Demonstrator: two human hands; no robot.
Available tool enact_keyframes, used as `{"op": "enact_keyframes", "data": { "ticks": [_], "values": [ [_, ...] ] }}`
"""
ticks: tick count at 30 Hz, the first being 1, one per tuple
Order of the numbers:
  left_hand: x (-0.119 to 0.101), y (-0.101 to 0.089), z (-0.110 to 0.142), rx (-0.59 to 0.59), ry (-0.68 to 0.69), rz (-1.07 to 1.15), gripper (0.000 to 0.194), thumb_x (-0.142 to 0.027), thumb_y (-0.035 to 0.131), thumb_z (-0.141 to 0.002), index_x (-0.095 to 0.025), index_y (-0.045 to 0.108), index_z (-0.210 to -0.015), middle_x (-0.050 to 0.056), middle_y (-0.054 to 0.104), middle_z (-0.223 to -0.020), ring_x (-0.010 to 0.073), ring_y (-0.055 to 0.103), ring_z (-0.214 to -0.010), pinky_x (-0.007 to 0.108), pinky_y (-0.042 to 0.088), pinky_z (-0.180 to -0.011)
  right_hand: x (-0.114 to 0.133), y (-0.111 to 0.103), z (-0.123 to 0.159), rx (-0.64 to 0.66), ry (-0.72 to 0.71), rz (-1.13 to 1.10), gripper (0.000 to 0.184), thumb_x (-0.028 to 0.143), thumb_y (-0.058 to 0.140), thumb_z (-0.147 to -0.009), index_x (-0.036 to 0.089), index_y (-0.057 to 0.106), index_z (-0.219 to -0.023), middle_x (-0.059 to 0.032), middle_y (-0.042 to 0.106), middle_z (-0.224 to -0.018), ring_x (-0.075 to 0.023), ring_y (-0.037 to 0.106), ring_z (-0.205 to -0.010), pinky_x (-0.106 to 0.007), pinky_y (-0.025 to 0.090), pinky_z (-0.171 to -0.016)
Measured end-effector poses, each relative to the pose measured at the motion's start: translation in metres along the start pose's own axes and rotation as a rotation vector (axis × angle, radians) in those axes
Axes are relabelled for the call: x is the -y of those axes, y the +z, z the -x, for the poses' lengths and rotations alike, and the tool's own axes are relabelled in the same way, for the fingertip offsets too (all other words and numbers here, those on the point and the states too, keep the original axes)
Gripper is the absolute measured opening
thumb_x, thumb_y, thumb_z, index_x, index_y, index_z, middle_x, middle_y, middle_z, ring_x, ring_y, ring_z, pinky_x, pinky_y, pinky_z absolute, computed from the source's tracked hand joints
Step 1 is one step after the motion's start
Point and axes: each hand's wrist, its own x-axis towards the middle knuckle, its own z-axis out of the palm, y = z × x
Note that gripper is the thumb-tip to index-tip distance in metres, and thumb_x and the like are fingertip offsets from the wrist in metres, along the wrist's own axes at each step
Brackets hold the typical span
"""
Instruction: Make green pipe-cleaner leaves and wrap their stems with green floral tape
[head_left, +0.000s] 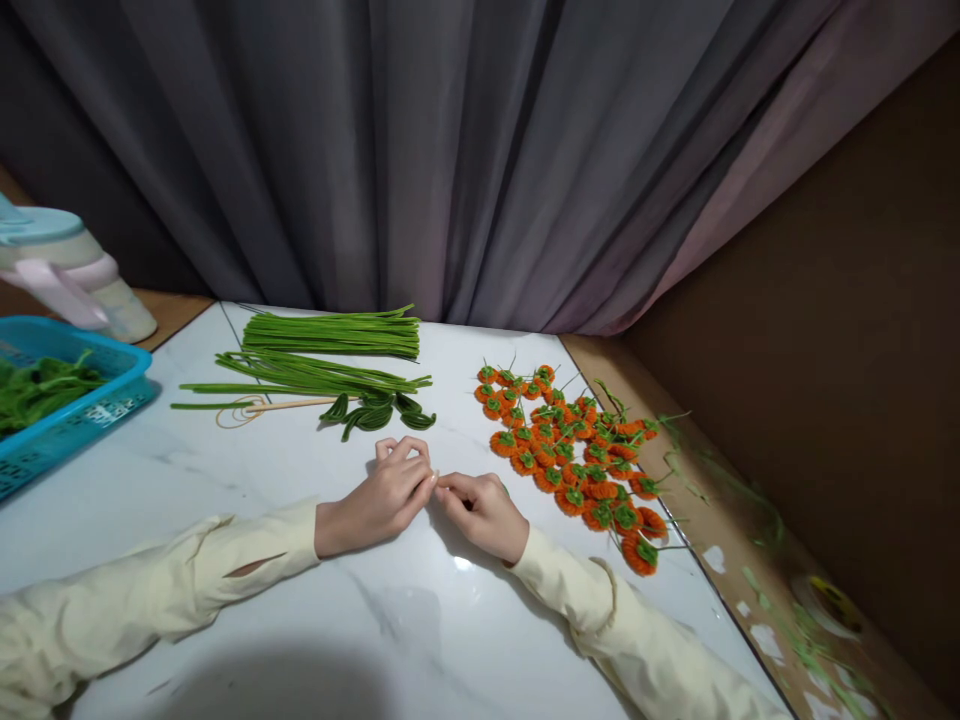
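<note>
My left hand [384, 502] and my right hand [487, 516] meet over the white marbled table [315, 640], both pinched closed with fingertips almost touching. Whatever lies between the fingers is too small or hidden to make out; a speck of green shows behind my right hand. Just beyond my left hand lie dark green leaves [375, 411] shaped from pipe cleaners. Farther back are loose light green pipe cleaners [315, 374] and a neat bundle of pipe cleaners [330, 334]. Right of my right hand spread several orange persimmon-like ornaments [568, 500] with green tops and thin stems.
A thin wooden stick [292, 404] lies near rubber bands [236, 412]. On the left stand a blue basket [112, 392] holding green pieces and a cup with a pink handle [60, 290]. Green scraps and a tape roll [829, 605] lie on the right. A grey curtain [405, 160] hangs behind.
</note>
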Motion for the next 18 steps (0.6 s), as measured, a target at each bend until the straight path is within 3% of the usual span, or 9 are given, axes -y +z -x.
{"op": "enact_keyframes", "data": {
  "ticks": [8, 18],
  "values": [
    [-0.0001, 0.0037, 0.0014, -0.001, 0.028, -0.065, 0.028, -0.011, 0.032, -0.092, -0.014, 0.046, -0.069, 0.003, 0.052, -0.068, 0.021, 0.048, -0.088, 0.036, 0.026, -0.072, 0.004, 0.0066, 0.0039, -0.057, -0.095, 0.147, 0.027, 0.023, 0.038, -0.088, 0.015, 0.061, -0.075, 0.0013, 0.05, -0.051, -0.0096, 0.042, -0.045, -0.02, 0.033, -0.051],
    [-0.0036, 0.0, -0.001, -0.041, 0.03, -0.091, 0.028, -0.012, 0.031, -0.093, -0.015, 0.047, -0.07, 0.002, 0.054, -0.065, 0.0201, 0.05, -0.086, 0.036, 0.023, -0.074, 0.0036, -0.0018, 0.0019, -0.038, 0.016, 0.023, 0.033, 0.031, 0.042, -0.087, 0.014, 0.07, -0.085, 0.0045, 0.041, -0.042, -0.0078, 0.03, -0.039, -0.02, 0.028, -0.045]
  ]
}}
